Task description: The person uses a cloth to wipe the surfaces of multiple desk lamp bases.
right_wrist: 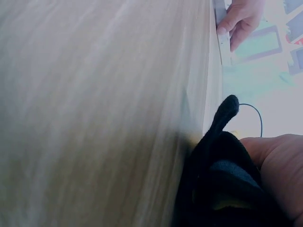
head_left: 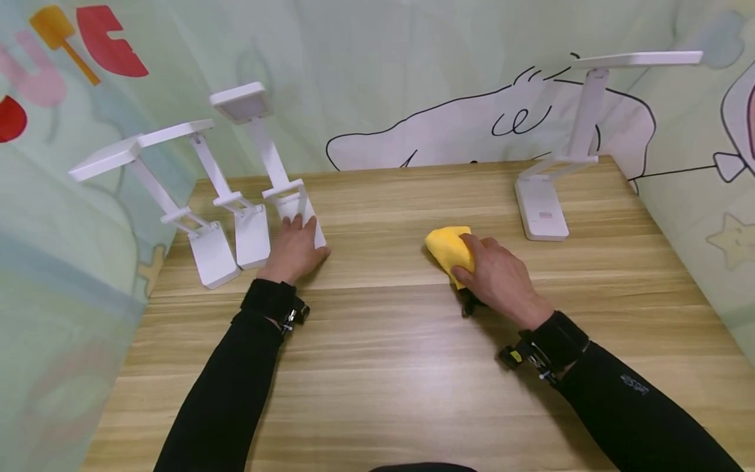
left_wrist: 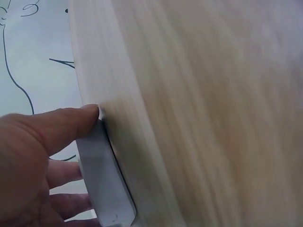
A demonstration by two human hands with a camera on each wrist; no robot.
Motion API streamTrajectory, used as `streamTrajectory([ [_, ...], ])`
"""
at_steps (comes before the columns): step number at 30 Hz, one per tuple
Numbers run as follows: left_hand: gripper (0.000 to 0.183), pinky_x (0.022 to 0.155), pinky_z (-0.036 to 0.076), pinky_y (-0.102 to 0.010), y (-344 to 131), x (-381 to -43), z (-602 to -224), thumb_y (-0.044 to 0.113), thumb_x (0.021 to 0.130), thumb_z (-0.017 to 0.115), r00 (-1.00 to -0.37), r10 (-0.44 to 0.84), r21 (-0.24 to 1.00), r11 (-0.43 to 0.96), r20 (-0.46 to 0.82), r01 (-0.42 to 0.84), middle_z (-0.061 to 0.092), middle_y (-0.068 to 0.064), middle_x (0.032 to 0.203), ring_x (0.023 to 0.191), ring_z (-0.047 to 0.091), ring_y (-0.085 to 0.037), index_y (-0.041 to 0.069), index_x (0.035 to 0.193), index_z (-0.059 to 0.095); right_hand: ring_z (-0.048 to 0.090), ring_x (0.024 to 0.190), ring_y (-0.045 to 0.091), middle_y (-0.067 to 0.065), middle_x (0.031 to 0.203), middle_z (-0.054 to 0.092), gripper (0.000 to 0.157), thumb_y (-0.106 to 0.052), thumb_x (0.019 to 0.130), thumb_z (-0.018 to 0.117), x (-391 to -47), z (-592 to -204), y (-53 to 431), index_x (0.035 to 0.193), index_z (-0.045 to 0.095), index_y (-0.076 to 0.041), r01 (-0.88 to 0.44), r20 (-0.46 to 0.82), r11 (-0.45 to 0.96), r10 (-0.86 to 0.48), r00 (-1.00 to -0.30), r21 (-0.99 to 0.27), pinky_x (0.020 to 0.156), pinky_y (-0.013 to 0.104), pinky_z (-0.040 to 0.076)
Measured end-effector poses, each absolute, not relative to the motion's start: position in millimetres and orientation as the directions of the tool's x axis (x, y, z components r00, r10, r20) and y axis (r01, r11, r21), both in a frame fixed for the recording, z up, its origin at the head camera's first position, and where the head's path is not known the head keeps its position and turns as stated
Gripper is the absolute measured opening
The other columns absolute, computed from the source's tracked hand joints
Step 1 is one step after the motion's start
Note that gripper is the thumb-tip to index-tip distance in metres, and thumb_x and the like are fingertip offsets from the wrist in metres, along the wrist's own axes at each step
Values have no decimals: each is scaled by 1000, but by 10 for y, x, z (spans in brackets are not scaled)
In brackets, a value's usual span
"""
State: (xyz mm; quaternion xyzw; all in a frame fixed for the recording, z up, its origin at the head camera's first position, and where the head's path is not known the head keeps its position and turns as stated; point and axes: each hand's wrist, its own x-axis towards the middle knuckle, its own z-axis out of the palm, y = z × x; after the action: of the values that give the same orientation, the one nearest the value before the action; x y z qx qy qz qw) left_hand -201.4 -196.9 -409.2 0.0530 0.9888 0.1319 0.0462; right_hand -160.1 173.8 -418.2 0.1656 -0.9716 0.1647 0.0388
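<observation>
A white desk lamp (head_left: 267,147) with a raised square head stands at the back left of the table. My left hand (head_left: 293,250) holds its base (left_wrist: 106,179); the thumb lies along one edge and the fingers reach over the other side. Right of the middle, my right hand (head_left: 501,278) grips a bunched yellow cloth (head_left: 449,252) low over the table. From the cloth's near end comes a black fabric part with a loop (right_wrist: 226,113). The palm side of the right hand is hidden.
Two more white desk lamps (head_left: 213,255) (head_left: 252,237) stand left of the held one, close together. Another desk lamp (head_left: 542,208) stands at the back right, its head turned outward. A printed curtain (head_left: 377,78) hangs behind the wooden table (head_left: 377,367).
</observation>
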Motion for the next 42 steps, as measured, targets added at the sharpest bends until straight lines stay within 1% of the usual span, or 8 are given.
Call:
streamTrajectory([
  [4,77,106,33,-59,-1903,-1982,-4077,36,88,66,-985,142,249,962,-98,114,34,-31,148,135,25,-52,-2,147,34,56,74,30,24,104,59,60,-32,89,67,-1596,-4190,1742,137,45,-3,-333,135,892,-306,-942,-306,56,45,49],
  [11,78,109,31,-58,-1763,-1915,-4070,36,89,66,-974,197,261,952,-113,162,29,-31,150,135,23,-54,-2,147,32,55,69,29,22,96,59,55,-30,89,66,-1590,-4197,1764,133,47,-2,-348,155,890,-315,-936,-296,52,44,49],
  [18,76,107,33,-59,-1637,-1894,-4099,35,88,67,-969,230,256,946,-90,200,33,-31,148,134,26,-54,-2,146,35,55,69,28,21,93,60,55,-30,88,67,-1581,-4208,1789,132,49,-2,-343,158,894,-309,-938,-289,51,44,48],
  [25,74,109,32,-57,-1470,-1867,-4101,33,87,67,-962,266,264,934,-65,240,34,-31,147,133,27,-53,-2,145,36,54,69,27,20,91,60,55,-29,88,67,-1573,-4206,1816,132,49,-1,-346,159,893,-312,-937,-286,52,44,48],
  [30,74,108,33,-56,-1319,-1829,-4100,34,88,67,-952,300,263,925,-56,276,34,-31,147,133,27,-53,-1,145,37,54,68,28,20,91,59,55,-30,88,66,-1563,-4202,1843,133,48,-2,-314,151,904,-281,-948,-291,51,45,48],
  [36,73,109,33,-54,-1128,-1769,-4117,35,89,66,-940,335,251,917,-58,311,33,-30,148,134,27,-53,0,146,36,53,68,29,19,92,57,56,-31,89,65,-1556,-4194,1882,134,47,-3,-274,121,916,-248,-961,-294,52,43,46],
  [42,72,107,37,-52,-910,-1690,-4135,36,90,66,-919,391,220,901,-44,373,34,-29,149,133,29,-52,2,146,38,52,68,30,20,94,55,55,-31,89,64,-1550,-4184,1928,133,48,-3,-255,117,917,-230,-966,-306,51,43,45],
])
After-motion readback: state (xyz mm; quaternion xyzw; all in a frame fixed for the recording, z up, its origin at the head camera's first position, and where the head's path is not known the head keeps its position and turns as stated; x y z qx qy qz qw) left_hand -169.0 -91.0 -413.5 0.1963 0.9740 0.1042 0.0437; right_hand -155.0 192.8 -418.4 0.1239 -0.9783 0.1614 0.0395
